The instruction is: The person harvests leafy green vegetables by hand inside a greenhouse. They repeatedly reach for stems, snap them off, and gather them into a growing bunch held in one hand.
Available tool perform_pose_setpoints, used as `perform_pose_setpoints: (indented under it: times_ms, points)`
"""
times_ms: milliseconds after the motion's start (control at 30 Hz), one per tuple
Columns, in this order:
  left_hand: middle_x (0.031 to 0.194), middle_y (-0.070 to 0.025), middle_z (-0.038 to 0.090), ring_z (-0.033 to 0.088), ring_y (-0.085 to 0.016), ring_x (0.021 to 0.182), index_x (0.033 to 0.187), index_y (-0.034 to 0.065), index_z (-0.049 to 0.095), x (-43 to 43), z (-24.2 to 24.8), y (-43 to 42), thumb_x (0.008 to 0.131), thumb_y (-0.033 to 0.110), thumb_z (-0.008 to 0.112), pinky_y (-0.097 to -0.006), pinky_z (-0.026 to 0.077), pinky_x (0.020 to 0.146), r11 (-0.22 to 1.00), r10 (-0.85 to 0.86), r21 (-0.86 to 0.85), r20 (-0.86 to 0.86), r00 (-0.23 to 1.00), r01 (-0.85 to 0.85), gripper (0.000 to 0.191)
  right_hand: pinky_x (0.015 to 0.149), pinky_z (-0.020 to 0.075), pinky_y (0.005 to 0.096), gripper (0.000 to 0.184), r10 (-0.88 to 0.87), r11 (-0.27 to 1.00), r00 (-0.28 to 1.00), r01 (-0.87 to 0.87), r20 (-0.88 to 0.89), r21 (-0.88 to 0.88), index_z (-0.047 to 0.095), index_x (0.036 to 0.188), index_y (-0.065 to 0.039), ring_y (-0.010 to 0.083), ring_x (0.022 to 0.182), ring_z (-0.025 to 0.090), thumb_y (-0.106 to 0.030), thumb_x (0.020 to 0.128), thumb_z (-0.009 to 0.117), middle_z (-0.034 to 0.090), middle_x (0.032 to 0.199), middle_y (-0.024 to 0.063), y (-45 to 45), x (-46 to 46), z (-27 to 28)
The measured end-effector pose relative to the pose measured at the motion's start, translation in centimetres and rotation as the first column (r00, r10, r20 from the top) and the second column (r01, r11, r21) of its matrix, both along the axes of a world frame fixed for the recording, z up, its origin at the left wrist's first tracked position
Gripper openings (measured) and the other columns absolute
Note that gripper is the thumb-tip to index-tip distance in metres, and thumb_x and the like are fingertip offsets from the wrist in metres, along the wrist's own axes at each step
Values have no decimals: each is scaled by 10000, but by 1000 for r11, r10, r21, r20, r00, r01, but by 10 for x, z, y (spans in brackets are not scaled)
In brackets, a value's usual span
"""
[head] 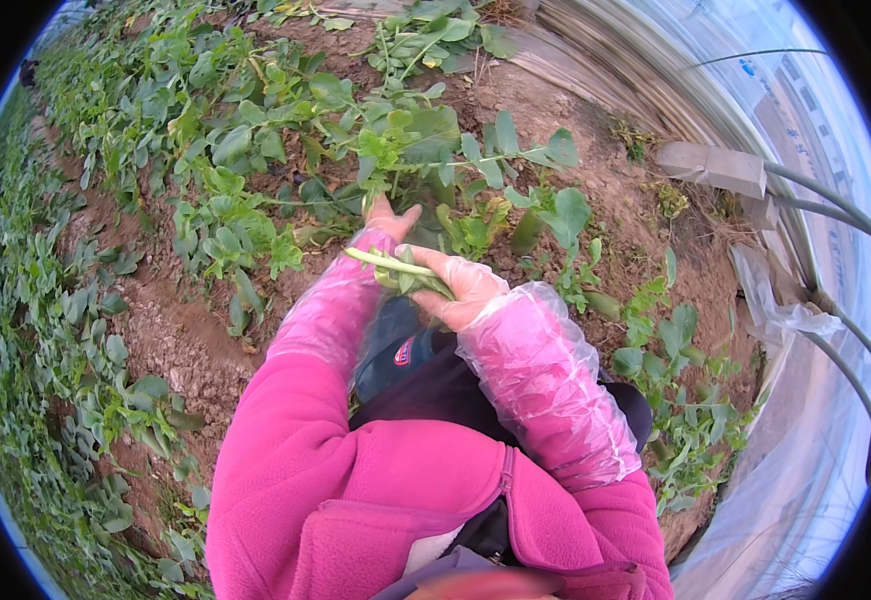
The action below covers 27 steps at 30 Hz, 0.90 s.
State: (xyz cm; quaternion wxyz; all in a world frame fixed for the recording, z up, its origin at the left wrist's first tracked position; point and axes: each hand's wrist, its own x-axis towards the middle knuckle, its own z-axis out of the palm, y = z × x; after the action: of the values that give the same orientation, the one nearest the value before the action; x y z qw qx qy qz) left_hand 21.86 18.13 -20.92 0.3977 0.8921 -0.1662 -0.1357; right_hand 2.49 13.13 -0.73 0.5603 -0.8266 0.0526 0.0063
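Note:
My right hand [462, 289], in a thin clear plastic glove, is closed on a small bunch of picked green leaf stalks [398, 268]. They stick out to the left past my fingertips and cross in front of my left wrist. Farther forward, my left hand [389, 217], also gloved, reaches in at the base of a leafy radish plant [381, 154]. Its thumb stands apart; leaves and pale stems hide its other fingers, so its grip is unclear. Just right of the hands, a green radish top [527, 231] pokes out of the soil. Clear plastic sleeves cover both forearms.
Dense leafy rows [38, 315] fill the left side. A heap of leaves [428, 37] lies ahead. On the right are a concrete block [711, 169], bent poles [829, 199] and plastic sheeting [788, 450]. My boot [394, 349] stands on the soil below my hands.

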Motion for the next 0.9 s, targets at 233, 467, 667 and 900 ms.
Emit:
perform_pose_setpoints:
  times_ms: [233,467,667,900]
  points:
    - [1411,-277,305,379,-379,1273,1421,-26,37,27,-8,-64,656,398,768,-392,331,1060,977,-47,202,-106,993,68,1140,826,468,352,472,-42,998,999,43,-12,45,525,1243,-158,269,955,624,-156,792,664,654,984,118,-2,1,-3]
    - [1223,-247,532,534,-344,1131,1307,3,404,44,-32,-74,751,378,661,-403,421,955,971,51,239,-158,986,-12,718,851,466,341,499,-6,996,1000,7,-7,84,498,1274,-121,266,953,625,-153,801,654,645,1016,125,-7,1,-1]
    - [1139,-242,585,598,-342,1027,1252,66,509,47,-23,-46,858,375,502,-422,461,886,956,-60,261,-270,961,133,501,885,454,305,532,-150,989,981,151,-126,2,460,1314,-89,197,984,602,-145,823,656,628,1073,107,-13,-3,2]
    - [1140,-238,583,609,-339,1002,1272,62,491,62,36,-17,878,361,488,-418,470,868,731,-443,475,-214,871,489,495,812,452,244,429,-649,621,754,603,-101,501,524,1232,-22,113,909,568,-43,823,652,616,1039,41,-24,3,-3]
